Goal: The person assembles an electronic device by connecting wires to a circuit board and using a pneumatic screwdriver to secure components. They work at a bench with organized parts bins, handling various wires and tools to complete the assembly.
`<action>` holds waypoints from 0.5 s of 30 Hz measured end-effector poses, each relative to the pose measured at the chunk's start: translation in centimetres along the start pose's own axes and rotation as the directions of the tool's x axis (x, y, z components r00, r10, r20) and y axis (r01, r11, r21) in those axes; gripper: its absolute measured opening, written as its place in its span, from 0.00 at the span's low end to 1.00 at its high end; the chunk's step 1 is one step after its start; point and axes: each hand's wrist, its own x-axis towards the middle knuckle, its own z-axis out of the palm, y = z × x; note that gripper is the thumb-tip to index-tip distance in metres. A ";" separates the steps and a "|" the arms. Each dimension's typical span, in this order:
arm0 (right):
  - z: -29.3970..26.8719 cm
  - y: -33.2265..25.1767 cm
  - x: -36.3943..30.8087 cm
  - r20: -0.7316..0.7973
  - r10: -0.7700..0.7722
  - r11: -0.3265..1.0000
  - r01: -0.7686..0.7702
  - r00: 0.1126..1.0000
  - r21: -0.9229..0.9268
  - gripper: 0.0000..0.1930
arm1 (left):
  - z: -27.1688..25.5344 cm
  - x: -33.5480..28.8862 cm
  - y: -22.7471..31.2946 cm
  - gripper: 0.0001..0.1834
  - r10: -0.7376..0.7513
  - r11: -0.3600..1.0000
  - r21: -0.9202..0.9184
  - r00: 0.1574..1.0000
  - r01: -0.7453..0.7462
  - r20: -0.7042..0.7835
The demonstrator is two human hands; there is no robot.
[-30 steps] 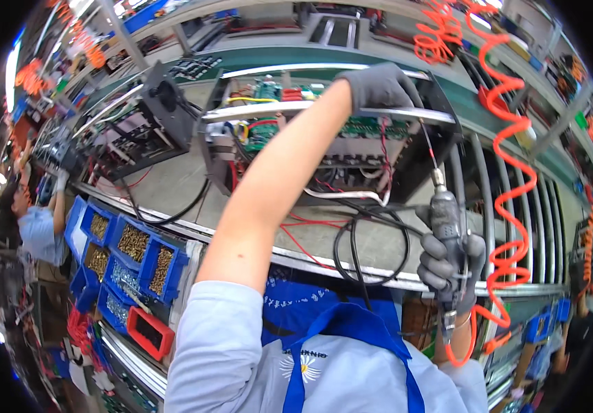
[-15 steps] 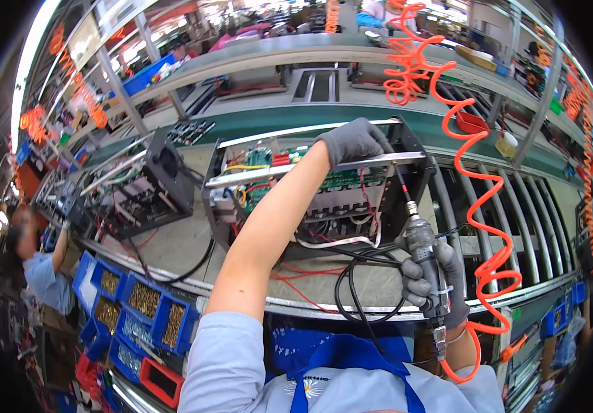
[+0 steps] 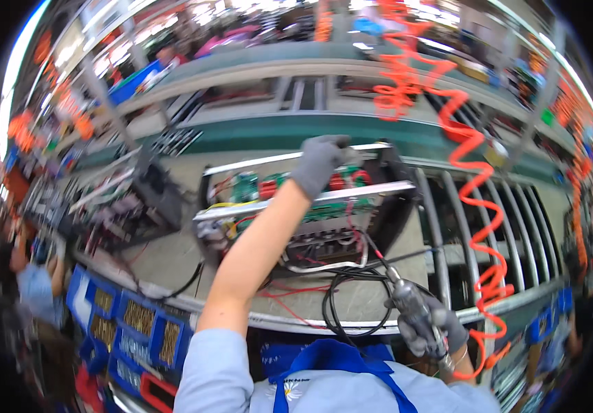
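right grey-gloved hand [image 3: 446, 326] wraps a probably heavy grey metal cylindrical driver [image 3: 412, 306], best gripped inside that palm; grey-gloved left hand [image 3: 317, 165] curls, hold unclear.

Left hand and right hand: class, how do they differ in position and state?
The left hand is out over the open chassis, while the right hand is lower and farther right in the picture. The right hand grips a power driver; no tool shows in the left hand. Both wear grey gloves.
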 end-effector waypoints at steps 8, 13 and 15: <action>4.3 -3.7 3.6 0.122 0.094 0.978 -0.115 0.988 0.177 0.46 | -9.6 -0.7 7.6 0.22 -0.681 0.060 -0.793 0.606 0.606 0.412; 8.2 -6.9 5.4 0.155 0.090 0.991 -0.104 0.984 0.085 0.45 | -19.8 -5.8 14.6 0.20 -0.792 0.197 -0.639 0.505 0.744 0.344; 9.7 -6.6 5.1 0.043 0.040 0.997 -0.043 0.998 0.057 0.43 | -22.3 -7.5 15.4 0.19 -0.813 0.216 -0.646 0.501 0.732 0.297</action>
